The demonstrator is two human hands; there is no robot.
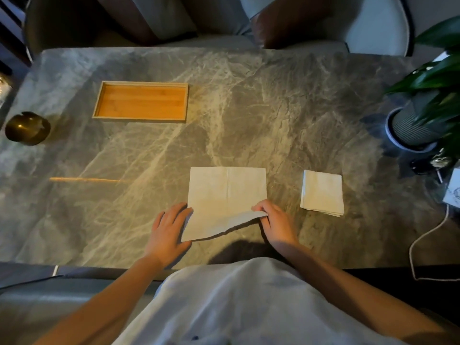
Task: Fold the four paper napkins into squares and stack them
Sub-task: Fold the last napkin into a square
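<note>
An unfolded white paper napkin (225,195) lies flat on the grey marble table (249,115), with a crease down its middle. My left hand (169,229) rests flat at the napkin's near left corner, fingers spread, touching its edge. My right hand (275,220) pinches the near right corner and holds it lifted off the table, so the near edge curls up. To the right, apart from both hands, sits a small stack of folded square napkins (322,192).
A wooden tray (140,119) stands at the far left. A brass round object (27,129) sits near the left edge. A potted plant (420,120) and a white cable (428,235) occupy the right side. Chairs stand beyond the far edge.
</note>
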